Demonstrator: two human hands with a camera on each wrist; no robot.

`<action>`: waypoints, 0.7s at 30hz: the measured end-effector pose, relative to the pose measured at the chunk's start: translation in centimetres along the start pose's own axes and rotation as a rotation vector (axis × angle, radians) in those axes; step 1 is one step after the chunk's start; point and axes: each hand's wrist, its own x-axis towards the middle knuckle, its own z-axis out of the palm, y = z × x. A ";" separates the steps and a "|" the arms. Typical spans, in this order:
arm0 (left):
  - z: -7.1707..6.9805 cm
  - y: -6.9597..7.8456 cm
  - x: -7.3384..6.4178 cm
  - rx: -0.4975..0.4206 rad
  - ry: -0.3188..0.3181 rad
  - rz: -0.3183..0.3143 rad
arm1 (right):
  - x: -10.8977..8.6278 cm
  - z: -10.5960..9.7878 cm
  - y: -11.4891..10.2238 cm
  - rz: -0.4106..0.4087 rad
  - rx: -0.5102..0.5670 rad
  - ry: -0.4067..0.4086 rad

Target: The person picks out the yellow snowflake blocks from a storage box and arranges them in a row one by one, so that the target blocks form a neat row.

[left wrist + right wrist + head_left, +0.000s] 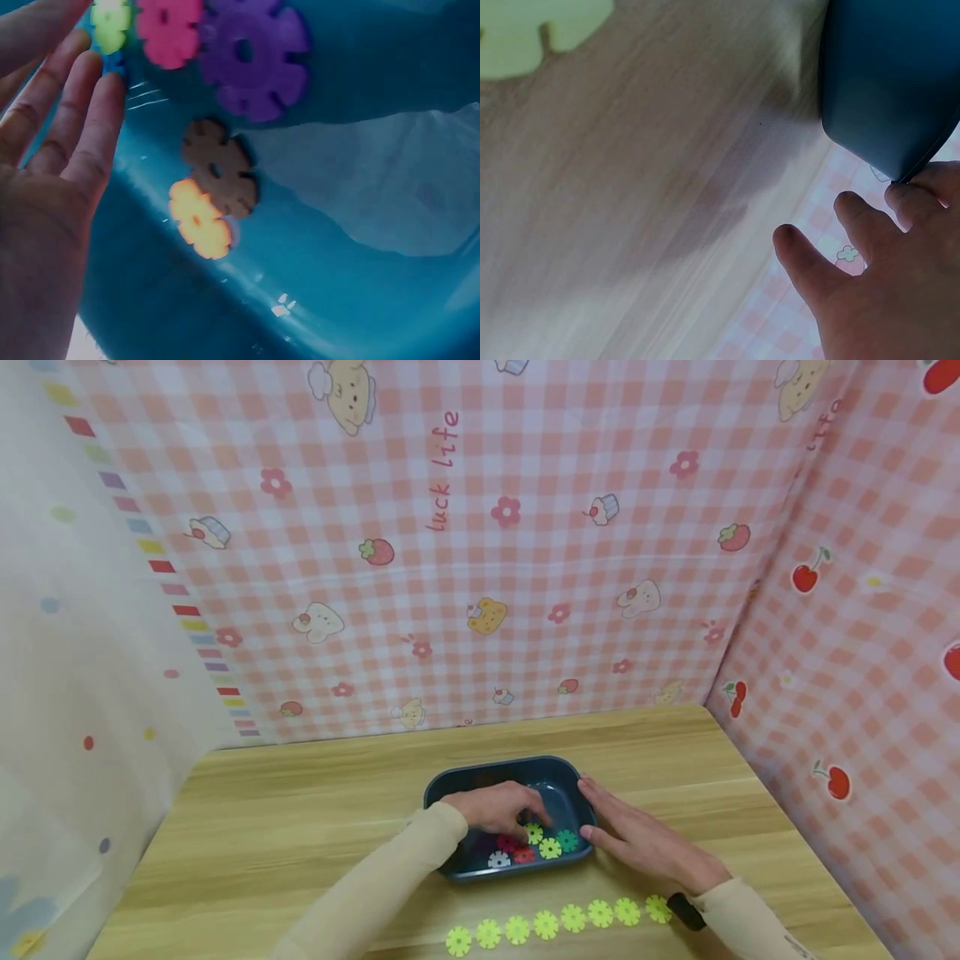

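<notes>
A dark blue tray stands on the table with flower-shaped plastic discs in it. My left hand reaches into the tray, fingers pointing down beside a yellow-green disc. Nearby lie a white disc, a red disc and a green disc. In the left wrist view, its fingers look fairly straight, close to a purple disc, a brown disc and an orange disc. My right hand touches the tray's right end with fingers extended.
A row of several yellow-green discs lies on the wooden table in front of the tray. The row's right end is beside a black wristband. Checked cloth hangs behind the table and on the right.
</notes>
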 end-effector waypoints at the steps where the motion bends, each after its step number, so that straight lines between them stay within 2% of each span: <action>1: 0.1 -0.1 0.1 0.004 0.002 0.004 | 0.0 0.0 0.0 -0.002 0.004 0.000; 5: 0.6 -0.3 0.4 0.017 0.025 0.005 | 0.0 0.0 0.1 0.002 0.016 -0.002; 14: 1.3 -0.7 0.6 0.109 0.053 -0.007 | 0.0 0.2 0.2 0.009 0.026 0.002; 21: 1.5 -1.2 0.4 0.107 0.062 0.030 | -0.1 0.3 0.3 0.019 0.042 -0.011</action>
